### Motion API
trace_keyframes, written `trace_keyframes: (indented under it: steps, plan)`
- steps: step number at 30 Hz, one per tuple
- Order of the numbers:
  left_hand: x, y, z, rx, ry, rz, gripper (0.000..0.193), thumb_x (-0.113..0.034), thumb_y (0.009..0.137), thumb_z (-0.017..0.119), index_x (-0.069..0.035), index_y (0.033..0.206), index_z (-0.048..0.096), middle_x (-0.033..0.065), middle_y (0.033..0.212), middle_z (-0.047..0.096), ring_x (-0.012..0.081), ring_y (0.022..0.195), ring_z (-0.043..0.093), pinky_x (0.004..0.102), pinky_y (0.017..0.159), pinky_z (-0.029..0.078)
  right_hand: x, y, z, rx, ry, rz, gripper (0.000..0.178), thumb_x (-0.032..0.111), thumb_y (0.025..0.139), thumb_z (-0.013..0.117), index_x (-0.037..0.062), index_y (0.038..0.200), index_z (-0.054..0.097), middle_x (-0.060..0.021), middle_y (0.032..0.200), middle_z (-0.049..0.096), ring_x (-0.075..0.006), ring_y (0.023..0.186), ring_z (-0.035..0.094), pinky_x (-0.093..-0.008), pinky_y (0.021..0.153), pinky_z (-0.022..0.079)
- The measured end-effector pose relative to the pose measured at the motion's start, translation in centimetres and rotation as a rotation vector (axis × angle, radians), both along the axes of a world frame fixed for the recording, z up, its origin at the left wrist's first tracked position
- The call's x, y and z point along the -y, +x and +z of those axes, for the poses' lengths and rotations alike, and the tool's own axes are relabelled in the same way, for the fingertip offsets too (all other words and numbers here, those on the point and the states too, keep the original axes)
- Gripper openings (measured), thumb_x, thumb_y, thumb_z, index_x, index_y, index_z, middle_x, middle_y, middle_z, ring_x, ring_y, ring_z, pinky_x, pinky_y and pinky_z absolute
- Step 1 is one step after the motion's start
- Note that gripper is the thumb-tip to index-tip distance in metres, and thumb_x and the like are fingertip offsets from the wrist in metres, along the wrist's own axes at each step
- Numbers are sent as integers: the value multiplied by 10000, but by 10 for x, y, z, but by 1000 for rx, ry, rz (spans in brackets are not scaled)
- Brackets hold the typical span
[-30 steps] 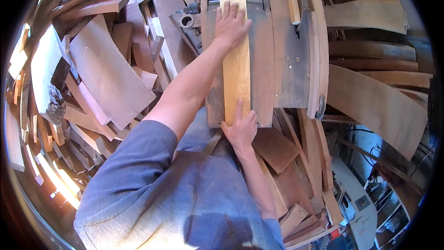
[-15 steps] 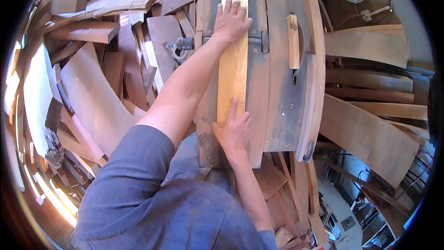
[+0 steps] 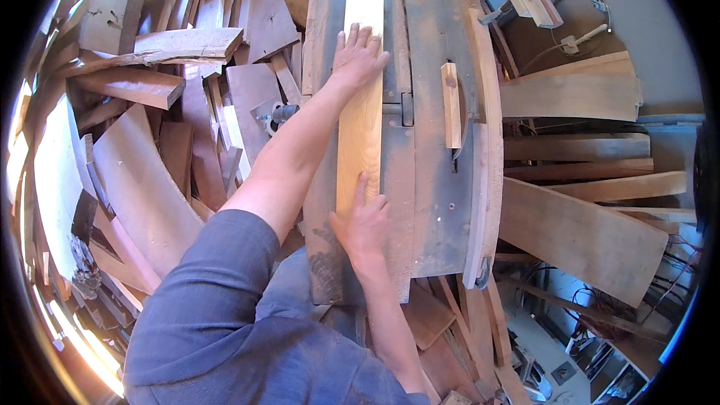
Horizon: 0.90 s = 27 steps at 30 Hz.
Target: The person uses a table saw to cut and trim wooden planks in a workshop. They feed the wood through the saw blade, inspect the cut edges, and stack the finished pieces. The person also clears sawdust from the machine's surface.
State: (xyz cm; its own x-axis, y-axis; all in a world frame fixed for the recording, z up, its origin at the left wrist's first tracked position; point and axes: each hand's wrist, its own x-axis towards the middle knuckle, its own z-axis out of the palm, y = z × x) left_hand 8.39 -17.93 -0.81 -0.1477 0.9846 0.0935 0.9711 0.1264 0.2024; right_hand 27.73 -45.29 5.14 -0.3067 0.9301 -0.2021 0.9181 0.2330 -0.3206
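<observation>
A long, pale wooden board (image 3: 363, 131) lies lengthwise on the dusty metal table of a woodworking machine (image 3: 431, 202), crossing the gap midway along it. My left hand (image 3: 358, 58) rests flat on the board's far part, fingers stretched out and pointing away from me. At the near end, my right hand (image 3: 364, 226) grips the board, its index finger laid along the top face and its thumb at the left corner. The other fingers are curled, and the board's near end is partly hidden under this hand.
A short wooden strip (image 3: 451, 105) stands beside a slot on the machine's right side, inside a wooden fence (image 3: 491, 157). Piled planks and offcuts (image 3: 142, 172) crowd the left. Wide boards (image 3: 585, 232) lie stacked at right, near cables and a shelf.
The board and both my hands have slid a little farther forward over the machine table. The whole view has shifted, so the machine sits lower and more to the left in it.
</observation>
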Motion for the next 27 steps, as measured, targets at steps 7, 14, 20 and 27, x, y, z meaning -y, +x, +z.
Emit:
trace_keyframes:
  steps: [7,14,20,27]
  plan:
    - [91,46,-5,2,22,4,613,-494,1036,449,-71,1473,522,180,1642,341,381,1576,173,576,1260,145,87,49,2,-25,-82,-22,1100,438,674,879,129,1599,370,-199,995,510,-375,878,568,-467,745,537]
    - [212,105,4,63,14,37,610,-465,1028,466,-41,1463,525,198,1630,349,395,1575,155,572,1267,109,197,116,12,-34,-78,-20,1086,423,648,898,161,1581,409,-171,984,488,-358,862,558,-452,697,524]
    - [307,156,13,60,-79,26,615,-453,1028,477,-45,1486,513,207,1647,326,399,1579,139,567,1270,94,285,163,9,-4,-137,-30,1079,449,656,885,225,1593,399,-166,996,508,-353,868,563,-468,710,530]
    - [354,176,11,108,-93,56,617,-453,1031,482,-39,1486,527,206,1657,315,379,1589,120,551,1275,65,330,189,4,39,-95,18,1109,464,609,907,234,1581,424,-157,970,487,-342,842,553,-446,634,524]
